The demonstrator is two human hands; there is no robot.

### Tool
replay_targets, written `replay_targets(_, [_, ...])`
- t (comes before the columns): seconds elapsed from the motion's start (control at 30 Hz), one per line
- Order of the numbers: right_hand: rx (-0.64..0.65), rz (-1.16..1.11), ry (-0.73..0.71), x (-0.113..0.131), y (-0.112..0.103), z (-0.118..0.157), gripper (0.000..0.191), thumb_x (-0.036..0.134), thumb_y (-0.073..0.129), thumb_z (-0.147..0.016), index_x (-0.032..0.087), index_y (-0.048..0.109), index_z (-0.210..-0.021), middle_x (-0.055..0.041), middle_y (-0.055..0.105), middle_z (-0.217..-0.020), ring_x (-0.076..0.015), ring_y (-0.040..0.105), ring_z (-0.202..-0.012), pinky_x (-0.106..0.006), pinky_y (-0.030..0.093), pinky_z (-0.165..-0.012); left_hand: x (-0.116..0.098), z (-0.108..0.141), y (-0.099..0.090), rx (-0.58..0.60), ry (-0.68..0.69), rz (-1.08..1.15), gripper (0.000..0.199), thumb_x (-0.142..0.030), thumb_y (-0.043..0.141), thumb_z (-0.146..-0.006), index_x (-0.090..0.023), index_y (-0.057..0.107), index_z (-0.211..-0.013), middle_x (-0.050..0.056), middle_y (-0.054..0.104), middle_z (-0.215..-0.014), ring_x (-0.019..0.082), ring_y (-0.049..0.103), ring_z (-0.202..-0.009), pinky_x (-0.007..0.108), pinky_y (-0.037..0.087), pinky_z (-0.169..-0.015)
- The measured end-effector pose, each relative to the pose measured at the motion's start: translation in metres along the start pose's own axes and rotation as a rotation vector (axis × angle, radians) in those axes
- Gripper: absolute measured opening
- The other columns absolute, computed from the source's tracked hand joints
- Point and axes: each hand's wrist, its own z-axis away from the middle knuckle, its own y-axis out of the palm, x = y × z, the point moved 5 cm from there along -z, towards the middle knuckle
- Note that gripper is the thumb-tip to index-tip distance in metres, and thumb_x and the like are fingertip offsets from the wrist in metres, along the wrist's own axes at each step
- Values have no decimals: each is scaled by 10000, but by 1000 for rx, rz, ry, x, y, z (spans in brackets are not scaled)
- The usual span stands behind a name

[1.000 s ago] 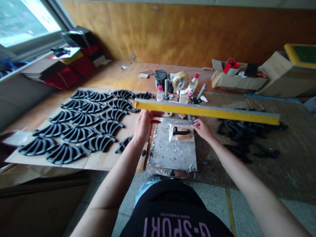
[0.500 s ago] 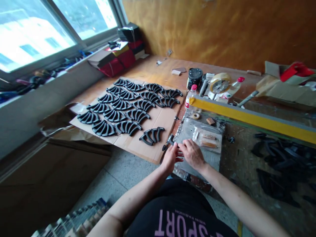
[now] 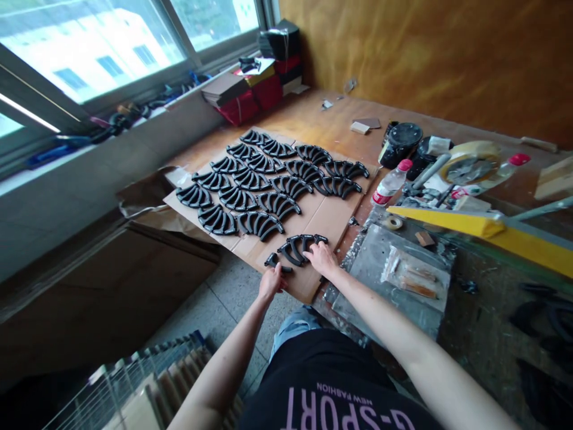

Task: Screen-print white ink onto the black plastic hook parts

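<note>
My left hand (image 3: 271, 283) is closed at the cardboard's front edge, its thumb and fingers pinching a black curved piece (image 3: 272, 260) with a thicker end. Just to the right, my right hand (image 3: 322, 259) reaches over a short fanned row of similar black curved pieces (image 3: 292, 249). Its fingers are closed at the right-hand piece of that row, and the palm covers part of it. Farther back on the cardboard sheet (image 3: 329, 218), several fanned rows of black curved pieces (image 3: 239, 197) lie side by side.
Right of the cardboard is a grey plate (image 3: 358, 280) with a plastic bag of wooden sticks (image 3: 416, 278). A yellow bar (image 3: 452, 220) juts over the bench. Behind stand a red-capped bottle (image 3: 391, 182), a black pot (image 3: 403, 143) and a tape roll (image 3: 470, 161). A wire rack (image 3: 116, 382) stands lower left.
Both hands have moved left from the grey plate's edge onto the cardboard and parted. The left now shows a black piece; the right has reached the short row. The view has shifted left.
</note>
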Motion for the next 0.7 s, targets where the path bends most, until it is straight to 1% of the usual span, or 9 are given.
replay_targets(0.1, [-18,20,4,5,2,1,382,471,465,-948,156,651,-1059,-148,598,-1078,-250,584,-1015,-357,460,-879,-9,-10,10,53,-1,-11,490,-592,399,-875,-188,606,-689,121,641,-538,238,609,-482,336,482,-501])
replay_targets(0.2, [-45,17,44,-2,-1,-5,357,455,490,-938,162,644,-1071,-154,591,-1088,-262,586,-1012,-364,466,-863,-28,-21,22,83,25,-15,492,-559,362,-901,-192,607,-681,134,669,-590,234,622,-502,344,502,-526])
replay_targets(0.27, [-79,14,87,-14,-8,-15,343,437,498,-936,154,643,-1064,-164,586,-1084,-273,584,-1021,-364,468,-855,-46,-30,34,98,49,-17,493,-534,344,-913,-184,610,-690,141,686,-626,233,633,-517,345,510,-533])
replay_targets(0.33, [-116,14,142,-31,-16,-26,335,420,507,-932,139,638,-1060,-174,582,-1081,-282,583,-1027,-364,467,-857,-70,-41,48,118,76,-27,498,-512,340,-918,-172,617,-683,144,691,-636,233,636,-516,342,512,-528])
replay_targets(0.43, [-179,9,248,-57,-26,-41,367,405,527,-918,103,615,-1106,-199,575,-1083,-304,585,-1027,-382,460,-882,-109,-63,70,151,130,-68,494,-486,364,-914,-171,620,-633,136,679,-596,227,624,-492,334,512,-531])
replay_targets(0.5, [-235,-7,321,-69,-30,-48,413,404,546,-901,75,594,-1147,-224,567,-1093,-330,580,-1034,-406,457,-893,-134,-80,81,168,176,-100,469,-456,397,-908,-174,614,-604,130,667,-569,222,617,-483,331,513,-554])
replay_targets(0.6, [-319,-60,399,-74,-28,-54,498,409,579,-871,56,560,-1221,-251,553,-1120,-358,568,-1056,-434,459,-894,-164,-106,90,169,242,-125,409,-416,426,-905,-166,615,-643,120,659,-563,217,610,-474,335,509,-577])
replay_targets(0.7, [-398,-130,442,-70,-23,-65,575,417,582,-859,49,515,-1295,-269,538,-1156,-371,555,-1087,-460,445,-928,-179,-123,91,135,298,-115,353,-431,439,-911,-158,617,-774,95,654,-569,207,600,-457,324,496,-560])
